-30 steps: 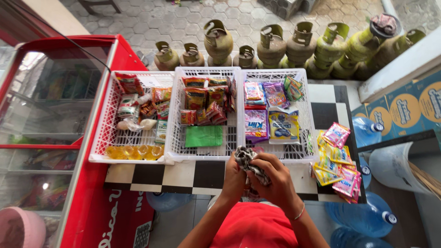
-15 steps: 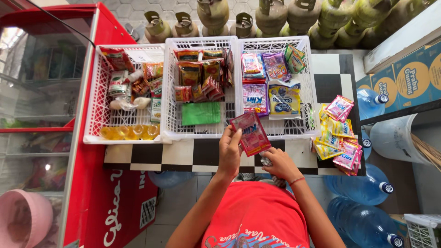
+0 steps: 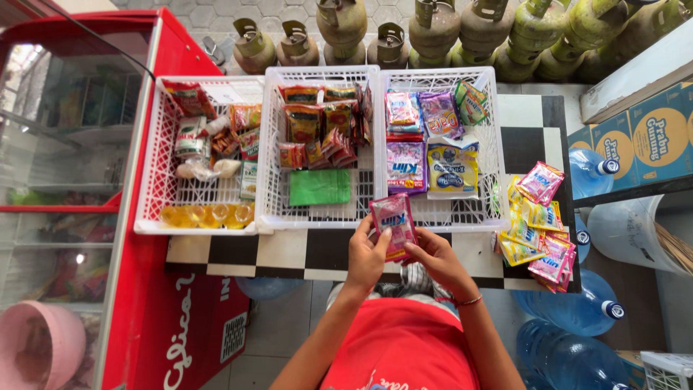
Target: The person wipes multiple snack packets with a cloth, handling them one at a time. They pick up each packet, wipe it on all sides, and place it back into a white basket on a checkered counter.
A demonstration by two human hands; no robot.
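My left hand [image 3: 366,253] and my right hand [image 3: 433,256] together hold a stack of pink sachets [image 3: 393,222] upright over the front edge of the black-and-white checkered table [image 3: 289,253]. Right behind the sachets stands the right white basket [image 3: 440,213], which holds purple, pink and yellow-blue packets. A middle white basket [image 3: 317,209] carries orange snack packs and a green packet [image 3: 319,186]. I wear a red shirt.
A left white basket [image 3: 195,224] with mixed goods rests on a red freezer [image 3: 144,303]. Loose pink and yellow sachets [image 3: 538,224] lie at the table's right end. Green gas cylinders [image 3: 433,32] line the back. Blue water jugs [image 3: 570,310] and cartons [image 3: 635,137] stand right.
Both hands now grip the pink sachets together; half a second ago only my left hand held them up over the basket's edge. They now sit slightly lower, nearer my body.
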